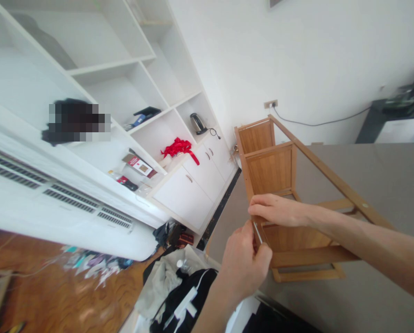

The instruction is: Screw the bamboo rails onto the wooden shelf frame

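A bamboo shelf frame [279,171] lies on its side on a grey table [394,185]. My right hand [279,210] rests flat across the frame's near corner, fingers stretched toward the left. My left hand [243,261] is closed in a pinch around a thin metal tool [257,232], likely a hex key, at that same corner, just below the right hand. The tool's tip meets the wood under my right fingers.
White built-in shelves [151,115] hold a kettle [197,123], a red ribbon [179,148] and boxes. A white air conditioner unit [64,208] stands at left. Clothes and bags [179,291] lie on the wooden floor. A dark cabinet [394,120] stands at far right.
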The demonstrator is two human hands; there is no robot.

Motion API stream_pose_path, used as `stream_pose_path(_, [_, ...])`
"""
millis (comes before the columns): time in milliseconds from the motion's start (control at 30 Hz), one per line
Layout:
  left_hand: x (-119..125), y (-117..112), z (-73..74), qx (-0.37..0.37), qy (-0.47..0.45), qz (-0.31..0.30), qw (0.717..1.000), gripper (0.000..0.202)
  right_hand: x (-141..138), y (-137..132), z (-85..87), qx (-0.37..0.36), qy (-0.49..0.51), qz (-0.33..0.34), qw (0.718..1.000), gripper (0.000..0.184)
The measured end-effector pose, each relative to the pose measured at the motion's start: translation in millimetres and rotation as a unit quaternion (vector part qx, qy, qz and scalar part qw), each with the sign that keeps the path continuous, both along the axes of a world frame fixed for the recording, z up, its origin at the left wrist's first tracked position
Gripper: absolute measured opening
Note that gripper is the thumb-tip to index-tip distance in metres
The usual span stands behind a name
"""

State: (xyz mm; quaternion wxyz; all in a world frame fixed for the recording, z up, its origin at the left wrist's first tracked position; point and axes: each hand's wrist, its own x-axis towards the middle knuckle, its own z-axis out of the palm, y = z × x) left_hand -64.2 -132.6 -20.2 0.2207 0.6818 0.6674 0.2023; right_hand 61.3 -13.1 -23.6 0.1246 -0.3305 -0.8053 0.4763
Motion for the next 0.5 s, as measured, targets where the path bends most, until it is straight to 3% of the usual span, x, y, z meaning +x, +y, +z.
stream_pose_path(233, [-3.7, 3.5, 0.4, -0.006, 0.031, -0.048, 0.998, 0.022, 1.7, 1.9, 1.2, 0.002, 0.002, 0.003, 1.0, 0.022])
stream_pose_path(367, [-4.4, 4.1, 7.7, -0.016, 0.066, -0.056, 0.996, 0.019, 1.0, 2.9, -0.3, 0.0, -0.005, -0.011, 1.0, 0.02])
stream_pose_path(433, [-7.4, 1.0, 11.5, -0.029, 0.05, -0.046, 0.997, 0.016, 1.8, 0.5, 1.7, 0.022, -0.012, -0.019, 0.999, 0.017])
stream_pose_path(500, [-13.1, -4.1, 11.9, -0.061, -0.022, -0.042, 0.997, 0.023, 3.4, -5.4, 6.5, 0.084, -0.031, -0.04, 0.995, 0.015])
